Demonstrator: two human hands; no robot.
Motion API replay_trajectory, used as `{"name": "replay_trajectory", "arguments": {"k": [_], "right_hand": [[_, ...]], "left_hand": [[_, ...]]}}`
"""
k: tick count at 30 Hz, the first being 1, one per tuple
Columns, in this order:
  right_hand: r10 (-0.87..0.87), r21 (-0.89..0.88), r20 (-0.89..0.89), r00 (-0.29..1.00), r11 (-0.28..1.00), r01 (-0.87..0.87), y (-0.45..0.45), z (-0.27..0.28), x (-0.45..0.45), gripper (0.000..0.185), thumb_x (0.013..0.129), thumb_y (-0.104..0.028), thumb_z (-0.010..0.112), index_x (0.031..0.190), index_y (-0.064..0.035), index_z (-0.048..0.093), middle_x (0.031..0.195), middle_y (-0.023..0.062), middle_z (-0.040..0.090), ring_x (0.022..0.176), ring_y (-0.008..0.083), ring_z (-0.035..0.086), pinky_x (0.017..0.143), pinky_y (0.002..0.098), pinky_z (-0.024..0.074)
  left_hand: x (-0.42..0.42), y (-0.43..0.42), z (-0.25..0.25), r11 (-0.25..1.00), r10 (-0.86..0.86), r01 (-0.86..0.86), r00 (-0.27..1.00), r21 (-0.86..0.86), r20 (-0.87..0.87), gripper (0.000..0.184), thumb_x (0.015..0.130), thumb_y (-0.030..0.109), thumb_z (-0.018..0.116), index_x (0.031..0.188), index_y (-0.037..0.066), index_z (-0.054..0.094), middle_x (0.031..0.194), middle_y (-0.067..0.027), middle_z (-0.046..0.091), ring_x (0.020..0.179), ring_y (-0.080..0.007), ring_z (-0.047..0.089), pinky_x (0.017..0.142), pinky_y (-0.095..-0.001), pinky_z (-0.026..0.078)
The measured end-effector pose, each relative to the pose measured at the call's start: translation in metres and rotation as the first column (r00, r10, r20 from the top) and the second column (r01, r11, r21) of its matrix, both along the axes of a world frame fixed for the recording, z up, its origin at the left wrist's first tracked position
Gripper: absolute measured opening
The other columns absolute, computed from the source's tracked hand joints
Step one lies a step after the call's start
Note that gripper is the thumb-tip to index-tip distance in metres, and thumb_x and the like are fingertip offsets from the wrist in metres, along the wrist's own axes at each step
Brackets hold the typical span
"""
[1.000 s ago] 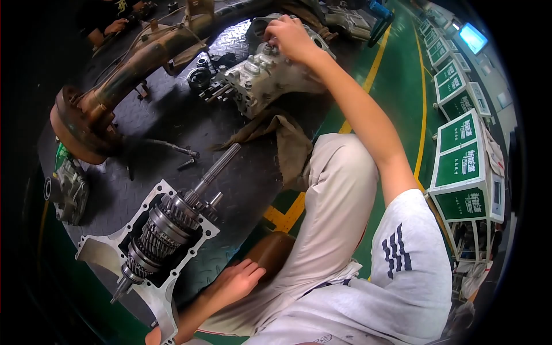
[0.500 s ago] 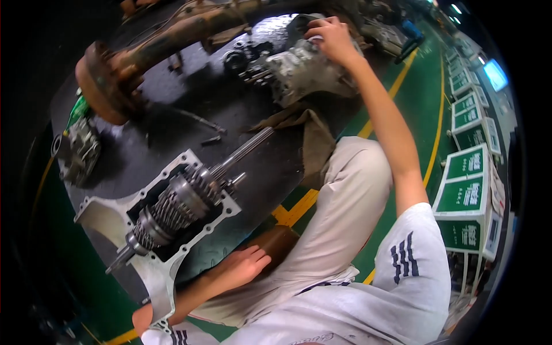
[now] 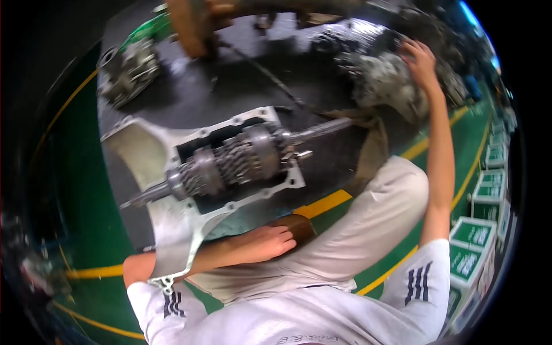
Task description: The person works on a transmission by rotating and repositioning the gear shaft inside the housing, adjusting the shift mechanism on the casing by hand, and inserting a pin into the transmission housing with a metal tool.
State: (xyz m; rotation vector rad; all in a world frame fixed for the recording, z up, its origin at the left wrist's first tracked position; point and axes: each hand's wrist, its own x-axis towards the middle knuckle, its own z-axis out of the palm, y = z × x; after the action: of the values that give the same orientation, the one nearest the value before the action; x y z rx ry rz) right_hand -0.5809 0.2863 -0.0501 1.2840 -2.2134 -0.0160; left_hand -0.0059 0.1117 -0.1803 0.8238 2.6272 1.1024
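My right hand (image 3: 421, 62) reaches to the far right of the bench, fingers bent over the edge of a silver gearbox housing (image 3: 382, 83). Blur hides the exact contact. Close to my lap, my left hand (image 3: 273, 242) holds nothing, its fingers loosely bent and a little apart beside a brown surface (image 3: 302, 227). Its forearm passes behind the flared end of an opened gearbox case (image 3: 172, 230). Inside that case lies a gear shaft assembly (image 3: 230, 161), its splined shaft (image 3: 322, 131) pointing right.
A rusty axle (image 3: 192, 26) lies along the back of the dark bench (image 3: 241, 86). At the far left corner sits a smaller metal casting (image 3: 129, 72). A thin rod (image 3: 267, 75) and a brown cloth (image 3: 374, 146) are on the bench. Green-and-white boxes (image 3: 471, 236) line the right.
The view has turned and shifted, so the bench items appear rotated and the boxes lie lower right. My right hand remains at the silver housing, my left by my lap.
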Motion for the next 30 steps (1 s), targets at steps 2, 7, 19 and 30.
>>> {"name": "replay_trajectory", "arguments": {"k": [2, 7, 19, 30], "right_hand": [[-0.005, 0.013, 0.014, 1.0, 1.0, 0.005, 0.005, -0.005, -0.002, 0.026, 0.084, -0.013, 0.074, 0.11, -0.0137, 0.072, 0.135, 0.0014, 0.067, 0.129, 0.0331, 0.056, 0.109, 0.0436, 0.0442], [0.039, 0.033, 0.039, 0.998, 0.999, -0.04, 0.0, -0.006, -0.006, 0.028, 0.083, -0.012, 0.075, 0.111, -0.0119, 0.071, 0.133, 0.0011, 0.067, 0.127, 0.0326, 0.056, 0.107, 0.0419, 0.0445], [0.33, -0.586, 0.087, 0.94, 0.78, -0.22, -0.003, 0.099, 0.017, 0.026, 0.111, -0.019, 0.052, 0.128, -0.0052, 0.066, 0.123, 0.0083, 0.071, 0.113, 0.0202, 0.066, 0.1, 0.0335, 0.0502], [0.865, -0.375, 0.381, 0.326, 0.467, -0.801, -0.211, 0.09, 0.395, 0.027, 0.089, 0.013, 0.06, 0.115, 0.005, 0.062, 0.102, 0.0133, 0.067, 0.09, 0.0202, 0.067, 0.084, 0.03, 0.0546]], "left_hand": [[0.002, 0.001, -0.003, 0.999, 0.037, -0.037, 0.999, 0.012, 0.004, 0.009, 0.087, 0.006, 0.057, 0.095, 0.003, 0.057, 0.093, -0.0116, 0.057, 0.095, -0.0286, 0.059, 0.077, -0.039, 0.055], [0.009, 0.003, -0.019, 1.0, 0.003, -0.004, 0.998, -0.023, -0.066, 0.005, 0.09, 0.006, 0.057, 0.093, 0.003, 0.056, 0.091, -0.0113, 0.057, 0.091, -0.0277, 0.059, 0.077, -0.0379, 0.054], [0.011, 0.003, -0.019, 0.996, 0.062, -0.054, 0.99, 0.068, -0.13, 0.005, 0.089, 0.005, 0.058, 0.091, 0.0, 0.058, 0.093, -0.0127, 0.06, 0.09, -0.0287, 0.06, 0.078, -0.0396, 0.053], [0.016, -0.006, -0.017, 0.999, -0.027, 0.025, 0.998, -0.041, -0.049, 0.007, 0.093, 0.007, 0.055, 0.095, 0.001, 0.058, 0.097, -0.0136, 0.061, 0.094, -0.0302, 0.061, 0.081, -0.0399, 0.053]]}}
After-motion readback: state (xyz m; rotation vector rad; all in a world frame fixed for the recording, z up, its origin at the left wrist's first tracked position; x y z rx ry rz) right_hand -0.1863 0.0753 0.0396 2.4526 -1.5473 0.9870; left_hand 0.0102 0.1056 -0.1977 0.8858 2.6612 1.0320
